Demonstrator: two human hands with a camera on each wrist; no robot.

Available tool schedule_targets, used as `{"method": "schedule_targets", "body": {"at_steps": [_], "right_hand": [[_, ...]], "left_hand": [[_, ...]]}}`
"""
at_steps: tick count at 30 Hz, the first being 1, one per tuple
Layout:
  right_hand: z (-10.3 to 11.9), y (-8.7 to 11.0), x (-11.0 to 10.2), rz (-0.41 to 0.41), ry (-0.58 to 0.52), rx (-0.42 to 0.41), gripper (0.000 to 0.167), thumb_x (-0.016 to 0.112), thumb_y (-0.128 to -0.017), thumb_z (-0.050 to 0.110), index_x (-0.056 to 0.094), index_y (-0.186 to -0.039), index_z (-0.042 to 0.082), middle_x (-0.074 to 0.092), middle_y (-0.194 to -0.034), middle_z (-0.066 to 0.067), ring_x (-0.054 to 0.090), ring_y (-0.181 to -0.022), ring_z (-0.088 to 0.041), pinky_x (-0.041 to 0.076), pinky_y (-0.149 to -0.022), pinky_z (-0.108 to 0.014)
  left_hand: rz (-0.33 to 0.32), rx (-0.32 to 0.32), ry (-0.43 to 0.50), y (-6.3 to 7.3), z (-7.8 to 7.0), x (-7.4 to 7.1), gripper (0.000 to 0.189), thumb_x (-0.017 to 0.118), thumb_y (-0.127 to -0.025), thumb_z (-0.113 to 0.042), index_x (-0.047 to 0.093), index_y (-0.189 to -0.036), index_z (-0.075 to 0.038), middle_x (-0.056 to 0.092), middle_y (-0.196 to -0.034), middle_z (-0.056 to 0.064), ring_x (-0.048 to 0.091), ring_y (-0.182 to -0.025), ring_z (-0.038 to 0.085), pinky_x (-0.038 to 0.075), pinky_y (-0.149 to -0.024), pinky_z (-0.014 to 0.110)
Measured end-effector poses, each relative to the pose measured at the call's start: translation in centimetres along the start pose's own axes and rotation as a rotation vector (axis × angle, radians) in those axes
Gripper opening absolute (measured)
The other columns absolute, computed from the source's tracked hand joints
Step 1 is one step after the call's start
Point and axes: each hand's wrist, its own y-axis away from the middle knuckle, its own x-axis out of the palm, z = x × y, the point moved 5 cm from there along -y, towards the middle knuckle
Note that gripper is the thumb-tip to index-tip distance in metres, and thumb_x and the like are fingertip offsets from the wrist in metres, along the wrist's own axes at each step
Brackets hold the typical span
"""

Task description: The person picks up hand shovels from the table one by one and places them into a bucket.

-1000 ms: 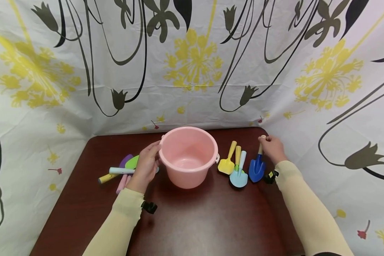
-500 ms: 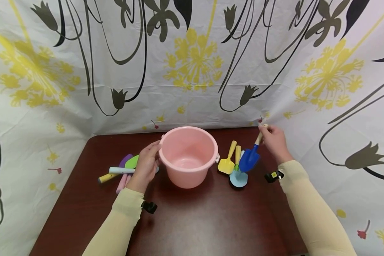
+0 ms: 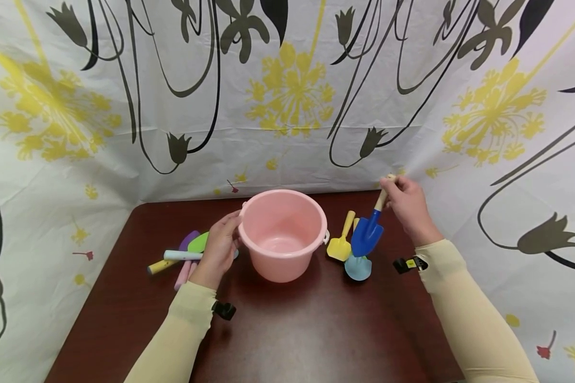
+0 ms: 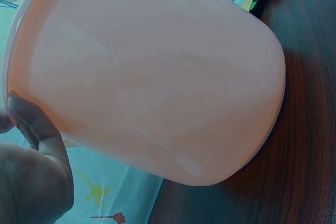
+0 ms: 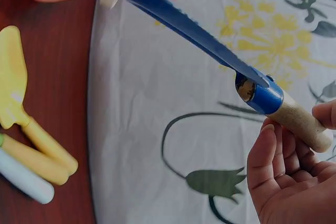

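A pink bucket [image 3: 281, 266] stands upright on the dark wooden table, its inside bare in the head view. My left hand [image 3: 219, 247] grips the bucket's left rim; the left wrist view shows its fingers [image 4: 37, 121] bent over that rim. In my right hand [image 3: 407, 207] is a blue trowel [image 3: 367, 234] with a wooden handle, pinched near the handle's end. The trowel hangs blade-down above the small tools right of the bucket. In the right wrist view the thumb and fingers hold the wooden handle [image 5: 296, 121].
Below the trowel lie a yellow shovel [image 3: 339, 248] and a light blue shovel [image 3: 358, 269], with another yellow handle partly hidden. Left of the bucket, a pile holds a green tool [image 3: 198, 243], a purple one [image 3: 188, 240] and several handles. A patterned curtain [image 3: 287, 154] hangs behind the table [image 3: 292, 335].
My right hand has lifted the blue trowel off the table and carried it up and left, over the other shovels. The left hand and the bucket have stayed in place.
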Motion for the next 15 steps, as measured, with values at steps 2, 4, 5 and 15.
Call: {"method": "schedule_targets", "body": {"at_steps": [2,4,5,15], "right_hand": [[0.9,0.2,0.2,0.006,-0.011,-0.011,0.035,0.069,-0.110,0.042,0.070,-0.108,0.007,0.064,-0.086,0.002,0.061,-0.072,-0.014,0.058,-0.064,-0.024],[1.6,0.3,0.3,0.006,-0.029,-0.018,0.033,0.070,-0.110,0.041,0.071,-0.109,0.008,0.064,-0.088,0.002,0.059,-0.072,-0.015,0.057,-0.064,-0.024],[2.0,0.3,0.3,0.006,-0.034,-0.020,0.033,0.070,-0.110,0.041,0.071,-0.109,0.008,0.064,-0.089,0.002,0.059,-0.073,-0.015,0.058,-0.064,-0.025],[4.3,0.1,1.0,0.040,-0.144,-0.035,0.034,0.076,-0.107,0.038,0.071,-0.107,0.005,0.066,-0.086,-0.002,0.066,-0.066,-0.017,0.062,-0.063,-0.028]], "left_hand": [[0.003,0.002,0.002,0.0,-0.1,0.0,0.041,0.065,-0.112,-0.021,0.065,-0.147,0.001,0.072,-0.125,0.008,0.068,-0.094,0.016,0.058,-0.072,0.022],[0.006,0.002,0.001,0.1,-0.1,0.0,0.041,0.065,-0.112,-0.022,0.065,-0.147,0.000,0.072,-0.125,0.008,0.068,-0.092,0.015,0.058,-0.072,0.022],[0.008,0.001,0.000,0.1,-0.1,0.0,0.041,0.065,-0.112,-0.022,0.065,-0.147,0.000,0.072,-0.125,0.008,0.068,-0.092,0.014,0.058,-0.072,0.022],[0.002,-0.001,0.001,0.1,-0.1,0.0,0.041,0.065,-0.112,-0.021,0.065,-0.147,0.000,0.070,-0.128,0.009,0.066,-0.094,0.016,0.057,-0.072,0.023]]}}
